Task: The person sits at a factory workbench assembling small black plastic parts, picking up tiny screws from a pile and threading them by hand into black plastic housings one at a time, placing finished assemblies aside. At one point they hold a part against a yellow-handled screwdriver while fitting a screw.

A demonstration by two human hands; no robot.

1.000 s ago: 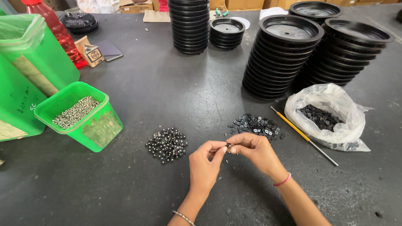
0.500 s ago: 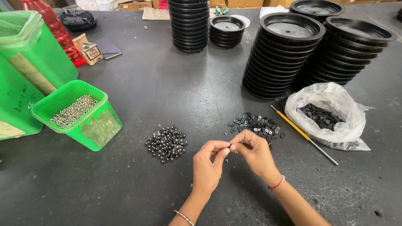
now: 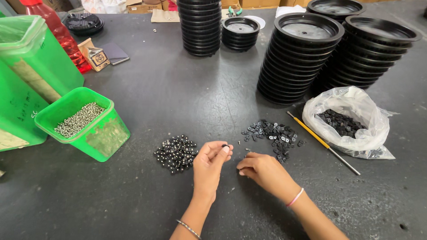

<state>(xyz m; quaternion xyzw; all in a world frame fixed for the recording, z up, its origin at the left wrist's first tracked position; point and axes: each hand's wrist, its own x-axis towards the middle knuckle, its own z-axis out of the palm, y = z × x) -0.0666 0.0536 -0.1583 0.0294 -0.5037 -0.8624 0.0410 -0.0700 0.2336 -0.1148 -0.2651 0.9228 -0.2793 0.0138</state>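
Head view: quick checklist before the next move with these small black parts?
1. Left hand holds a small black part at its fingertips: ok.
2. Right hand grips something: cannot tell, fingers curled down on the table.
3. Loose black clips close beyond the right hand: ok.
4. Pile of black beads beside the left hand: ok.
5. Green tub of metal screws upright: ok.
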